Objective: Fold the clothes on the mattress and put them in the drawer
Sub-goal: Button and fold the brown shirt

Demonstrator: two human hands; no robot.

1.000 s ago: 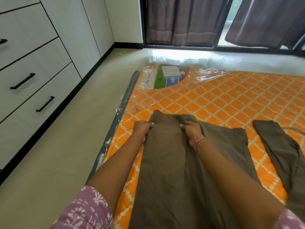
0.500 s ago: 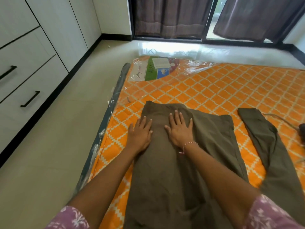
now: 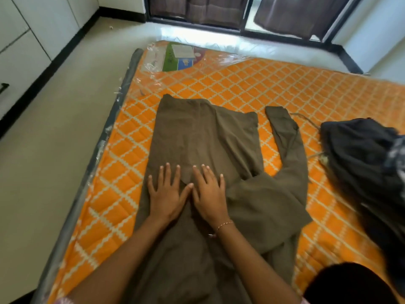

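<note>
An olive-brown garment (image 3: 197,137) lies spread on the orange patterned mattress (image 3: 252,88), partly folded over itself, with one sleeve (image 3: 289,145) stretched out to the right. My left hand (image 3: 166,194) and my right hand (image 3: 210,194) press flat on the garment's middle, side by side, fingers straight and thumbs nearly touching. A heap of dark clothes (image 3: 368,163) sits on the mattress at the right edge.
White drawers with black handles (image 3: 4,86) line the left wall, across a strip of bare floor (image 3: 54,161). A plastic-wrapped label (image 3: 179,58) covers the mattress's far left corner. Dark curtains (image 3: 295,16) hang at the window beyond. Dark hair (image 3: 350,284) intrudes at bottom right.
Both hands let go of the garment's far edge, opened flat and slid back toward me along the cloth. The view tilted down and right, bringing the dark heap into sight.
</note>
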